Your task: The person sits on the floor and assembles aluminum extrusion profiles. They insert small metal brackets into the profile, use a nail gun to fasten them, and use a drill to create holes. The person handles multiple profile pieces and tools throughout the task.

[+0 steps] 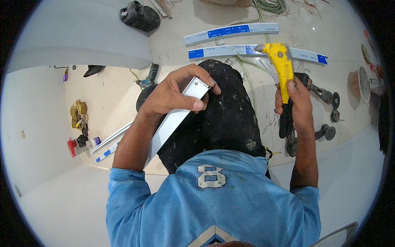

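My left hand (169, 95) grips one end of a long white metal profile (169, 128) above my thigh. The profile slants down past my left forearm, and a small round rivet head shows at its upper end. Out to the right, my right hand (302, 105) is closed around a yellow rivet gun (281, 61) with black grips. Its nose points left and stays well apart from the profile. Part of the profile is hidden behind my left arm.
Two white profiles with blue film, the far one (230, 33) and the near one (224, 51), lie on the floor ahead. A cordless drill (150, 77) rests left of my knee. Angle grinders (321, 91) and a bucket (359, 84) are at the right. A dark bag (140, 16) stands far left.
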